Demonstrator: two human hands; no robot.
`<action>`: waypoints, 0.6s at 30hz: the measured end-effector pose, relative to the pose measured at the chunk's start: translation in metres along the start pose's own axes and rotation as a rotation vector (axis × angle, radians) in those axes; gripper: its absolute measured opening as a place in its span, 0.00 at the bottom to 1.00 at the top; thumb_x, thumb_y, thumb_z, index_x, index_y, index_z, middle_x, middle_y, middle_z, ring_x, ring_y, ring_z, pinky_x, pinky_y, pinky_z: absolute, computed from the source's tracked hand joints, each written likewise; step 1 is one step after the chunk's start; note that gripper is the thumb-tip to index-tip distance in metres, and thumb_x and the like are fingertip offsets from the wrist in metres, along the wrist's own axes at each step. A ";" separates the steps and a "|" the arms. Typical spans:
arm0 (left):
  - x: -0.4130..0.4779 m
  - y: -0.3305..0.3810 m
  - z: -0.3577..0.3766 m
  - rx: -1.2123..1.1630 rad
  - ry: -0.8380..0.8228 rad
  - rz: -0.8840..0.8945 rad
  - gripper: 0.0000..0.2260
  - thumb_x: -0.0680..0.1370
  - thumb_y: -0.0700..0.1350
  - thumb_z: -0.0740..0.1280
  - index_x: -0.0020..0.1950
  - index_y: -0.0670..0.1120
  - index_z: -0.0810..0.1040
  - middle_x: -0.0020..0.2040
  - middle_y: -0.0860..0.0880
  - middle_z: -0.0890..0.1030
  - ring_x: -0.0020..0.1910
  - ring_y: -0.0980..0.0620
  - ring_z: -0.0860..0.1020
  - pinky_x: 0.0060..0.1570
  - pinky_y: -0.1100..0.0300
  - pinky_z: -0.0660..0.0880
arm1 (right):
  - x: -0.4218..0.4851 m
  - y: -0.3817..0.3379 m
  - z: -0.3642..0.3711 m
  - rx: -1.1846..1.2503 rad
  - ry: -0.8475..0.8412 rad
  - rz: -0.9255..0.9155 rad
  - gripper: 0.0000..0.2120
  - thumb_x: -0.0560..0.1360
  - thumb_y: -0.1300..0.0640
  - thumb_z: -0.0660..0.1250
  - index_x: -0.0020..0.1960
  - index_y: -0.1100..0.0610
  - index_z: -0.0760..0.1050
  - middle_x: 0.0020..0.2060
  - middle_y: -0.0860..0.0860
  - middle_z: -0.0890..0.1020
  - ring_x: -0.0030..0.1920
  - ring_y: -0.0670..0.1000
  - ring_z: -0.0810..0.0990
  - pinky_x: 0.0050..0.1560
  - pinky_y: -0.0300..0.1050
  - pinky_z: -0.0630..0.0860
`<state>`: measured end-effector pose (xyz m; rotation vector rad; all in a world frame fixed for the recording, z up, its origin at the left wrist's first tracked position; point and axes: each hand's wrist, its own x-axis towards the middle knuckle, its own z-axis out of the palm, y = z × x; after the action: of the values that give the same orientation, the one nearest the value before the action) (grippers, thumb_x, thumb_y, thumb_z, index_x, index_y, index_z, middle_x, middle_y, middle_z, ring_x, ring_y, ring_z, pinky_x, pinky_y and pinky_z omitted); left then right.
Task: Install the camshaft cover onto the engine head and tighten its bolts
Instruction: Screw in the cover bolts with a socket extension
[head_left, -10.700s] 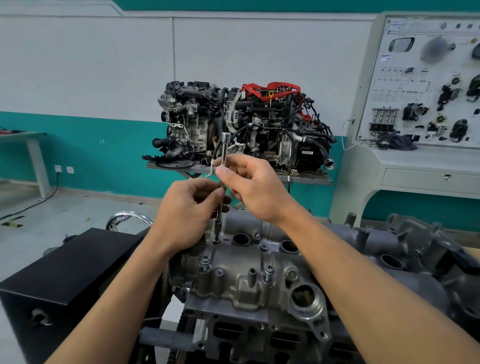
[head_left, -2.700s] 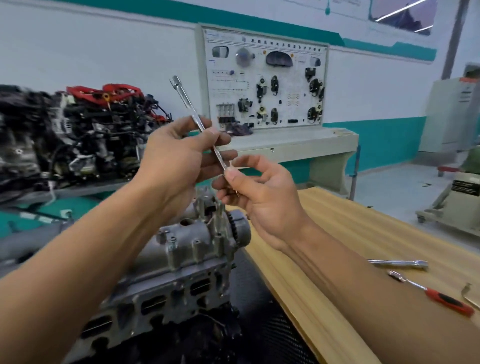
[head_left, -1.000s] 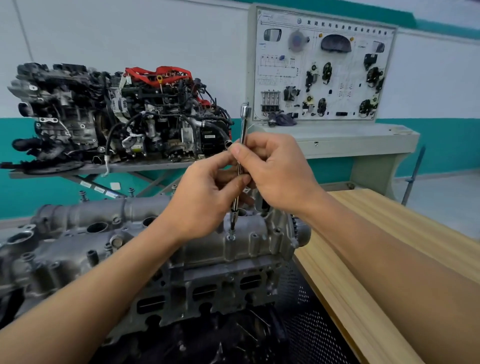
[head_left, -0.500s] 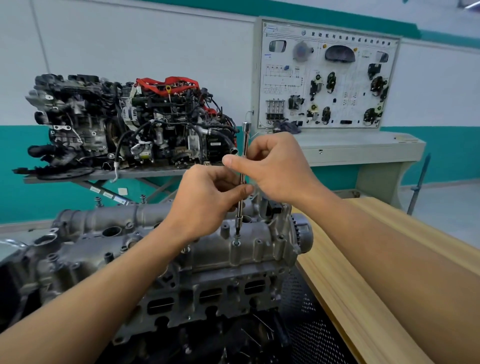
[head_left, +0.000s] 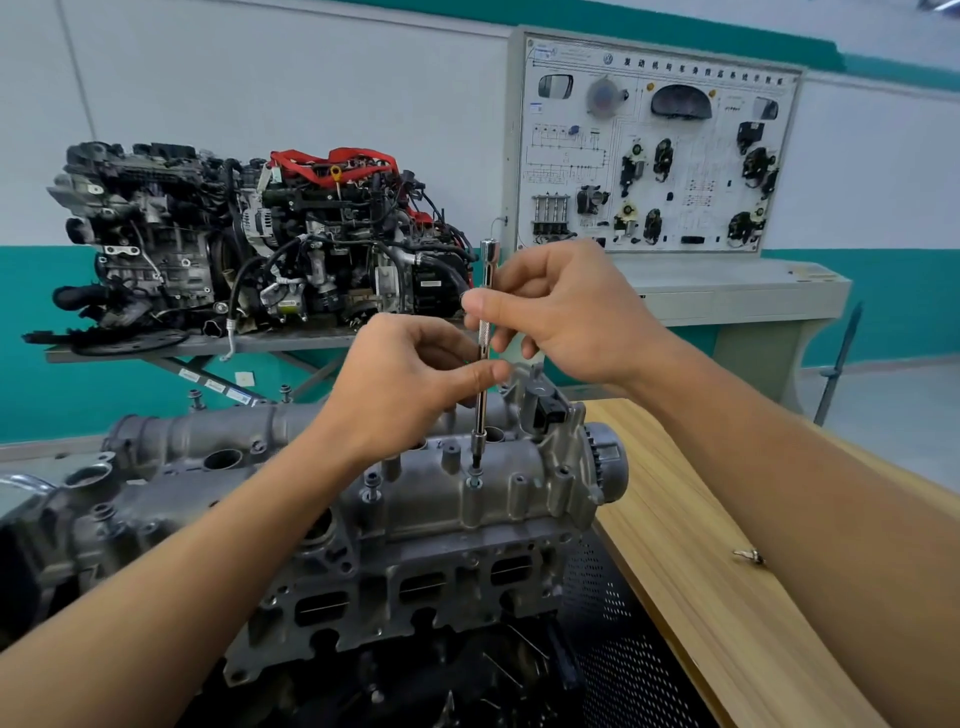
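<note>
The grey cast camshaft cover (head_left: 426, 499) sits on the engine head (head_left: 415, 587) in front of me. A slim chrome extension bar (head_left: 484, 332) stands upright, its lower tip on a bolt (head_left: 474, 480) near the cover's right end. My left hand (head_left: 410, 384) pinches the bar at mid-height with thumb and fingers. Higher up, my right hand (head_left: 566, 312) pinches the knurled part of the bar. Other bolts (head_left: 371, 486) stand in the cover's bosses to the left.
A wooden bench (head_left: 717, 597) runs along the right with a small metal piece (head_left: 748, 556) on it. A display engine (head_left: 249, 244) on a stand is behind, and a white training board (head_left: 660, 145) stands at the back right. Black perforated mesh (head_left: 623, 649) lies below the head.
In the last second the bar has stayed upright on the same bolt while both hands shifted their finger grip on it. The camera view has drifted slightly, moving the engine rightwards in the frame.
</note>
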<state>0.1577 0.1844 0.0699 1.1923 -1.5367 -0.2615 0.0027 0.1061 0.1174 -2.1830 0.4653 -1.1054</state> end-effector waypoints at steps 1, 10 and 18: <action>0.000 -0.001 -0.001 0.007 0.022 0.006 0.17 0.62 0.58 0.78 0.39 0.45 0.84 0.34 0.46 0.86 0.33 0.48 0.85 0.37 0.50 0.83 | 0.000 0.001 0.002 -0.014 0.039 -0.006 0.11 0.73 0.54 0.75 0.38 0.60 0.80 0.33 0.57 0.85 0.30 0.49 0.81 0.28 0.37 0.74; 0.001 -0.004 -0.005 0.084 -0.035 0.027 0.04 0.75 0.46 0.75 0.44 0.46 0.84 0.36 0.47 0.86 0.37 0.45 0.85 0.42 0.47 0.83 | -0.003 -0.004 0.006 0.010 0.037 0.009 0.10 0.75 0.53 0.73 0.44 0.60 0.81 0.34 0.55 0.86 0.29 0.49 0.81 0.28 0.36 0.73; 0.000 -0.002 -0.007 0.082 -0.141 0.043 0.07 0.79 0.48 0.70 0.50 0.44 0.84 0.45 0.39 0.85 0.43 0.40 0.82 0.47 0.39 0.78 | -0.003 -0.005 -0.005 -0.015 -0.059 0.024 0.05 0.79 0.61 0.68 0.48 0.60 0.82 0.41 0.53 0.87 0.34 0.49 0.83 0.30 0.38 0.75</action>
<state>0.1647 0.1864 0.0711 1.2248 -1.7080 -0.2609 -0.0030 0.1100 0.1212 -2.2108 0.4743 -1.0249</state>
